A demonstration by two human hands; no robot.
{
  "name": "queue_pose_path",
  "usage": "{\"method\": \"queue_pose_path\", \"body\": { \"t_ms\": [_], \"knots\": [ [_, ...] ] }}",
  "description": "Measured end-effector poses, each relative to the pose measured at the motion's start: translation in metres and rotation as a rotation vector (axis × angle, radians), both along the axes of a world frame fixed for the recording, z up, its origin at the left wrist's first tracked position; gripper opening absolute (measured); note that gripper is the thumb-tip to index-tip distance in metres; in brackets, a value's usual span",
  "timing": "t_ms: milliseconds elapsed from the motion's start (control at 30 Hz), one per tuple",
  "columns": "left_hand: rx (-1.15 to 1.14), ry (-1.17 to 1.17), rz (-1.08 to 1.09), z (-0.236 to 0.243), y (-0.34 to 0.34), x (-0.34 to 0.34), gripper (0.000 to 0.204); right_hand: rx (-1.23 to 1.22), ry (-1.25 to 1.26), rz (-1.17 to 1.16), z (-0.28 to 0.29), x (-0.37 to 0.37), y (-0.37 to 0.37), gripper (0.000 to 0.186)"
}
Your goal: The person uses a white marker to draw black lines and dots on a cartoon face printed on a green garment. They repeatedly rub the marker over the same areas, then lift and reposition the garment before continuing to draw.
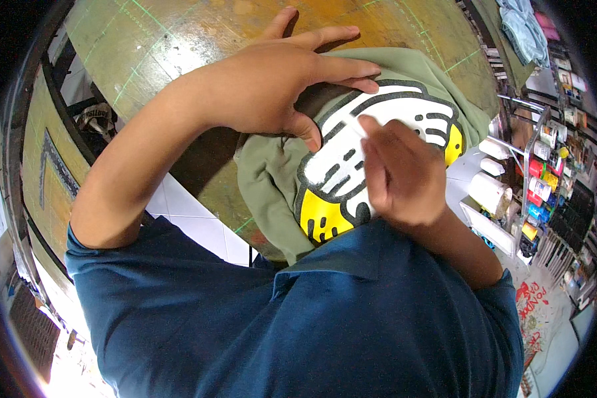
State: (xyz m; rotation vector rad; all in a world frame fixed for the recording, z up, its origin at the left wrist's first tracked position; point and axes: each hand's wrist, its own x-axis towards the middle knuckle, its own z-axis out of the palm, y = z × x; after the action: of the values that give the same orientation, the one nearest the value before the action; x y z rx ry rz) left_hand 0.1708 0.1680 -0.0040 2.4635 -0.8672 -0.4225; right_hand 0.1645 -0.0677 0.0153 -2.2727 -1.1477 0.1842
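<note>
An olive-green garment [270, 174] lies bunched on the worn work table [225, 20]. It carries a large print [335, 160] in white and yellow with thick black outlines. My left hand [272, 83] is spread out, its fingers reaching over the far part of the garment and the table, its thumb beside the print's left edge. Over the middle of the print, my right hand [404, 174] is closed in a pinch on a thin white stick [355, 126]. Motion blurs the stick and fingertips, so its exact kind and whether it touches the print cannot be told.
Green lines mark the table's surface. At the right stand a metal rack [525, 156] and a white container [489, 191], with many bottles and jars beyond. Light blue cloth [523, 30] hangs at the far right. Another marked board [56, 169] stands at the left.
</note>
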Motion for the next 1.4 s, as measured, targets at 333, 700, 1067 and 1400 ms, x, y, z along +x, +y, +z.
{"method": "queue_pose_path", "body": {
  "t_ms": [333,700,1067,1400],
  "knots": [
    [-0.039,0.022,-0.025,-0.002,0.003,0.002,0.079,-0.001,-0.082,-0.051,-0.005,0.004,-0.001,0.026],
    [-0.102,0.004,-0.033,-0.003,0.003,0.001,0.079,0.021,-0.119,-0.011,-0.007,0.003,-0.003,0.028],
    [-0.127,0.100,-0.004,0.008,0.002,0.003,0.080,0.038,-0.125,0.116,-0.007,0.004,-0.005,0.028],
    [-0.084,-0.020,-0.030,-0.002,0.002,0.000,0.079,-0.015,-0.036,0.091,-0.003,0.000,-0.002,0.032]
  ]
}}
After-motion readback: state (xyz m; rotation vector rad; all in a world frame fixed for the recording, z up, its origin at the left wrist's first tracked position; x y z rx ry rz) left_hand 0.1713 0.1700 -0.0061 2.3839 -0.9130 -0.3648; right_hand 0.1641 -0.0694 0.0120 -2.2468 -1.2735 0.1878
